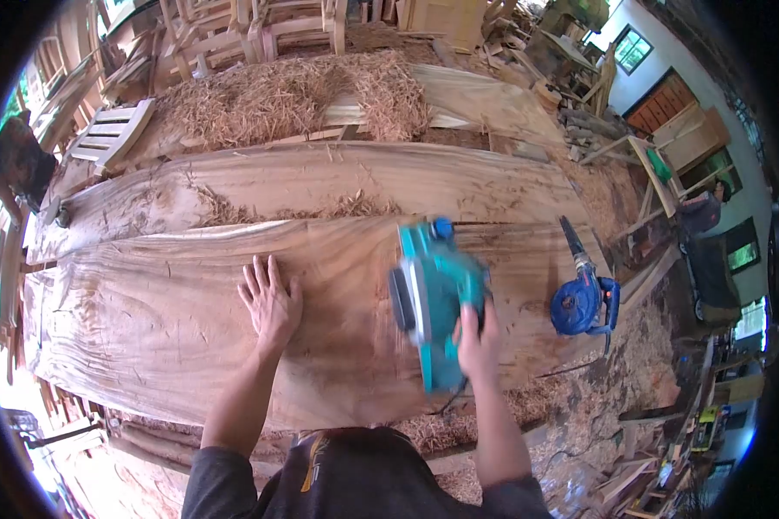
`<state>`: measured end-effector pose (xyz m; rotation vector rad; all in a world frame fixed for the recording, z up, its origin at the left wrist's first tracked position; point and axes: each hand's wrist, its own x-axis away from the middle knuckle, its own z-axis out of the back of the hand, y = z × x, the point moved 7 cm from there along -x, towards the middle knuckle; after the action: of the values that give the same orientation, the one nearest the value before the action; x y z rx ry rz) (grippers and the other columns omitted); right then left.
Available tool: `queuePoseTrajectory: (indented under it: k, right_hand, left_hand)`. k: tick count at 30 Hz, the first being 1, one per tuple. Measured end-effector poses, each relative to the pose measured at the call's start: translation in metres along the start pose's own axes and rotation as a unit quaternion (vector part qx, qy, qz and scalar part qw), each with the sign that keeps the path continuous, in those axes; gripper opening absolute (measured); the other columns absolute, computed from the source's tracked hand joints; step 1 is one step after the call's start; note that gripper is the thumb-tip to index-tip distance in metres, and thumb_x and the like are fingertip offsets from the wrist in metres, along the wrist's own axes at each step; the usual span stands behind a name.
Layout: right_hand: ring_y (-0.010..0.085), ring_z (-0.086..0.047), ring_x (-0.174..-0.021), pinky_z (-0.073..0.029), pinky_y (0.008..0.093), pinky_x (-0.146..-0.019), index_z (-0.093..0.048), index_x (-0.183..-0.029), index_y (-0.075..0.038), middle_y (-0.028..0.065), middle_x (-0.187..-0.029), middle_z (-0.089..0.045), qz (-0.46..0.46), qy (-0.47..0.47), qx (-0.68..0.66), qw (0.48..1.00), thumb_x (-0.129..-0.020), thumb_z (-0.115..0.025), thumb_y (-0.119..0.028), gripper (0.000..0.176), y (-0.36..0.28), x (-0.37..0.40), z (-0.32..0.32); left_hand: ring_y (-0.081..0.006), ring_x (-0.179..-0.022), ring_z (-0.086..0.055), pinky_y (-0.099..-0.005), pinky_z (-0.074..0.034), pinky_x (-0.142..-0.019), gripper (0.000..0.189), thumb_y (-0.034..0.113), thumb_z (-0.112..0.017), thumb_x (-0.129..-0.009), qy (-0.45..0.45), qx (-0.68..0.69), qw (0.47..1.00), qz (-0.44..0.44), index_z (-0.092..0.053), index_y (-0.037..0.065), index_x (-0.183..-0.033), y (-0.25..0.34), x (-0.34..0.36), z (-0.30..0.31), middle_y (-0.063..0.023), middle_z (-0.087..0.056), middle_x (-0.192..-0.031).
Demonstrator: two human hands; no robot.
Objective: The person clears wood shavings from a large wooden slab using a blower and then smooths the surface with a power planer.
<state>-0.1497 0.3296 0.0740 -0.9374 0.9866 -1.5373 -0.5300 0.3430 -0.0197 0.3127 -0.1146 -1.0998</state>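
Note:
My right hand is wrapped round the rear handle of a teal electric planer, slightly smeared by motion. The planer stands over the right half of a broad wooden slab with wavy grain. On the same slab, left of the planer, my left hand lies palm down with its fingers spread. To the right of the planer, a blue leaf blower rests near the slab's right end, its black nozzle pointing away from me.
A second long slab lies just beyond, with curly shavings heaped behind it. A slatted wooden piece is at the far left. One person is at the right by a wooden frame; another is at the left edge.

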Motion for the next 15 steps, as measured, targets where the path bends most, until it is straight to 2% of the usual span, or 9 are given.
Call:
queuePoseTrajectory:
  k: [1,2,4,5,7,10,12,15]
  right_hand:
    - [0.0108,-0.054,-0.058,-0.044,0.0287,-0.055,-0.06,-0.118,-0.007,0.0002,-0.066,-0.055,0.019,0.022,0.02,0.999,-0.105,-0.056,-0.03,0.027,-0.014,-0.027,-0.01]
    - [0.0128,-0.058,-0.059,-0.047,0.0318,-0.055,-0.059,-0.129,-0.006,0.0026,-0.071,-0.059,0.034,0.005,0.021,0.999,-0.104,-0.057,-0.039,0.042,-0.016,-0.055,-0.019]
    - [0.0137,-0.059,-0.06,-0.047,0.0325,-0.056,-0.057,-0.133,-0.006,0.0033,-0.071,-0.059,0.03,-0.007,0.012,0.999,-0.103,-0.058,-0.04,0.046,-0.031,-0.088,-0.033]
    - [0.0135,-0.058,-0.06,-0.047,0.0323,-0.056,-0.056,-0.135,-0.005,0.0034,-0.071,-0.059,0.032,-0.005,0.006,0.999,-0.103,-0.058,-0.04,0.047,-0.029,-0.09,-0.037]
    - [0.0132,-0.058,-0.061,-0.047,0.032,-0.057,-0.054,-0.137,-0.005,0.0036,-0.07,-0.059,0.037,0.003,-0.006,0.999,-0.103,-0.058,-0.04,0.049,-0.023,-0.09,-0.038]
    - [0.0128,-0.056,-0.06,-0.046,0.0313,-0.057,-0.051,-0.14,-0.004,0.0028,-0.07,-0.057,0.038,-0.015,-0.034,0.999,-0.104,-0.056,-0.039,0.05,-0.01,-0.034,-0.024]
    - [0.0111,-0.052,-0.06,-0.044,0.0284,-0.058,-0.055,-0.126,-0.004,0.0011,-0.07,-0.054,0.024,-0.017,-0.034,0.999,-0.107,-0.053,-0.035,0.037,-0.006,0.03,-0.007]
    - [0.0114,-0.053,-0.065,-0.045,0.0287,-0.061,-0.05,-0.133,0.0,0.0041,-0.078,-0.056,0.005,-0.033,-0.004,0.999,-0.106,-0.05,-0.024,0.037,0.014,0.126,0.024]
  left_hand:
    - [-0.0421,-0.154,-0.019,-0.0618,-0.014,-0.123,0.07,0.046,-0.05,-0.1,-0.001,0.0,1.0,-0.001,-0.038,0.006,-0.156,0.0,0.002,0.001,-0.0205,-0.027,-0.166]
    - [-0.0421,-0.154,-0.019,-0.0617,-0.014,-0.122,0.07,0.047,-0.05,-0.099,-0.003,0.006,1.0,-0.005,-0.038,0.006,-0.156,0.0,0.004,0.003,-0.0205,-0.027,-0.166]
    - [-0.0421,-0.154,-0.019,-0.0615,-0.015,-0.122,0.071,0.048,-0.051,-0.099,-0.002,0.021,1.0,-0.008,-0.039,0.007,-0.155,0.001,0.003,0.008,-0.0206,-0.027,-0.165]
    - [-0.0425,-0.151,-0.025,-0.061,-0.02,-0.12,0.07,0.047,-0.055,-0.098,0.027,0.009,0.999,-0.022,-0.04,0.008,-0.153,-0.003,0.003,0.003,-0.0202,-0.03,-0.164]
    - [-0.0424,-0.152,-0.025,-0.0611,-0.02,-0.12,0.071,0.048,-0.056,-0.097,0.025,0.014,0.999,-0.022,-0.04,0.007,-0.153,-0.003,0.006,0.005,-0.0202,-0.03,-0.164]
    - [-0.0416,-0.153,-0.022,-0.061,-0.017,-0.121,0.071,0.047,-0.053,-0.098,0.014,0.024,0.999,-0.017,-0.04,0.007,-0.154,-0.002,0.004,0.009,-0.021,-0.028,-0.165]
    - [-0.0416,-0.154,-0.02,-0.061,-0.016,-0.122,0.07,0.047,-0.052,-0.099,0.004,0.026,1.0,-0.013,-0.04,0.007,-0.155,-0.001,0.006,0.009,-0.0215,-0.028,-0.165]
    - [-0.0421,-0.154,-0.02,-0.0612,-0.016,-0.122,0.07,0.048,-0.051,-0.099,0.004,0.021,1.0,-0.015,-0.04,0.007,-0.155,-0.001,0.004,0.007,-0.0218,-0.027,-0.165]
